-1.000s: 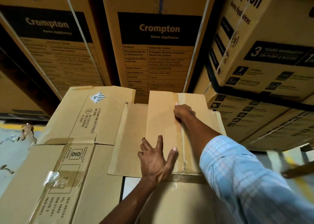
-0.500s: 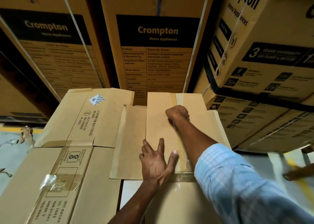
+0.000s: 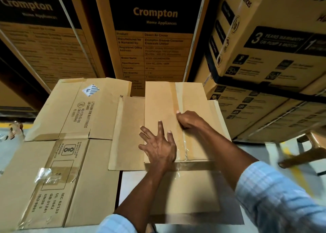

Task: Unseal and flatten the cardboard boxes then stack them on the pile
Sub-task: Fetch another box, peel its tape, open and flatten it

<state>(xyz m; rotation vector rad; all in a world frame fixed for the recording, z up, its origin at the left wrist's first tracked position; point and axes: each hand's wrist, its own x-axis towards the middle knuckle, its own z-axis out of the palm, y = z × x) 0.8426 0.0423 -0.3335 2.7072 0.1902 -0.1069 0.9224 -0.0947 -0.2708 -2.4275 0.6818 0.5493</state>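
One box (image 3: 194,95) | left hand (image 3: 158,148) flat | right hand (image 3: 188,119) curled at tape (image 3: 173,95)

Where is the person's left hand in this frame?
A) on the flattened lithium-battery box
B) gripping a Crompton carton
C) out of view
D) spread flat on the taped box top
D: the left hand lies with fingers spread on the box top, beside its tape seam.

Stacked Crompton cartons (image 3: 155,38), wooden stool (image 3: 307,155).

Stacked cartons (image 3: 264,109) on grey floor (image 3: 10,158)
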